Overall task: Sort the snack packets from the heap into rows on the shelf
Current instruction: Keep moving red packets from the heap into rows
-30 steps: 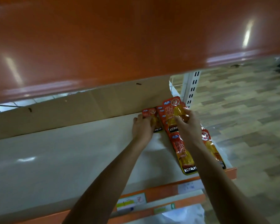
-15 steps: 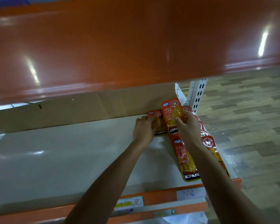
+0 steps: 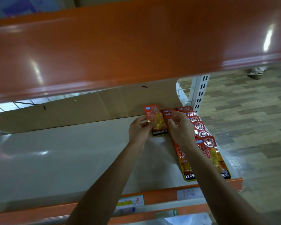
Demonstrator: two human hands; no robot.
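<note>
Single packet: the red-and-yellow snack packet [image 3: 154, 120], with KONCHEW on its black lower end, sits at the back of the shelf, just left of the rows, its top end in front of the cardboard.
Your left hand: your left hand [image 3: 139, 130] holds this packet by its left edge, thumb and fingers curled round it.
Middle row: a line of the same packets [image 3: 180, 157] runs from the back towards the front edge, just right of the single packet; your right forearm covers much of it.
Your right hand: your right hand [image 3: 180, 129] lies over the back end of the middle row, fingers bent, tips at the packet tops; whether it pinches one cannot be told.
Right row: overlapping packets [image 3: 199, 125] lie in a line along the right end of the shelf, touching the middle row.
Shelf: a pale grey board [image 3: 55, 151] with an orange front edge.
Price label: a label [image 3: 130, 202] is stuck on that front edge.
Cardboard: a brown sheet [image 3: 71, 111] stands along the back.
Upper shelf: a glossy orange board [image 3: 120, 46] hangs above.
Upright: a white slotted post [image 3: 201, 91] stands at the right rear.
Floor: wood-pattern flooring [image 3: 250, 127] lies to your right.
</note>
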